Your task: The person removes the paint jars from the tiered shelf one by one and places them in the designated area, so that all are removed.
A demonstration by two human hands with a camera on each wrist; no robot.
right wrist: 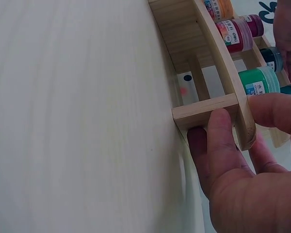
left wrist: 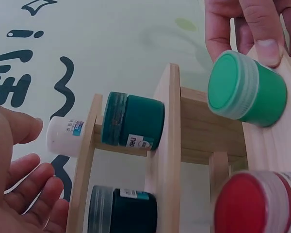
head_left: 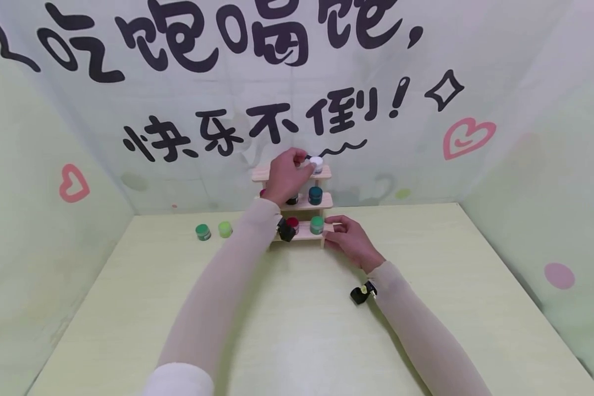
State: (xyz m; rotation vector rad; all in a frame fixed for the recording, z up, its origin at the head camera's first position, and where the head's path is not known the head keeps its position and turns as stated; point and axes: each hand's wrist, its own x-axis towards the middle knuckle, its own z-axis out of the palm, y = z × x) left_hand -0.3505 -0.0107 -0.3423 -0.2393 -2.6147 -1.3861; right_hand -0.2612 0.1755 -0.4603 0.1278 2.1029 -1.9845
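Observation:
A three-tier wooden shelf rack (head_left: 304, 202) stands against the back wall with small paint jars on its steps. On the top step sits a white jar (left wrist: 65, 136). My left hand (head_left: 288, 175) is right beside it, and in the left wrist view its loosely bent fingers are a little apart from the jar. My right hand (right wrist: 252, 170) grips the right end of the lowest step, thumb above and fingers against the end support. Close to that thumb is a green jar (head_left: 317, 225), with a red jar (left wrist: 247, 204) beside it. A teal jar (head_left: 315, 195) stands on the middle step.
Left of the rack, a dark green jar (head_left: 203, 232) and a light green jar (head_left: 225, 229) stand on the pale table (head_left: 297, 330). My left forearm covers part of the rack's left side. A printed cloth wall (head_left: 401, 165) rises behind the rack.

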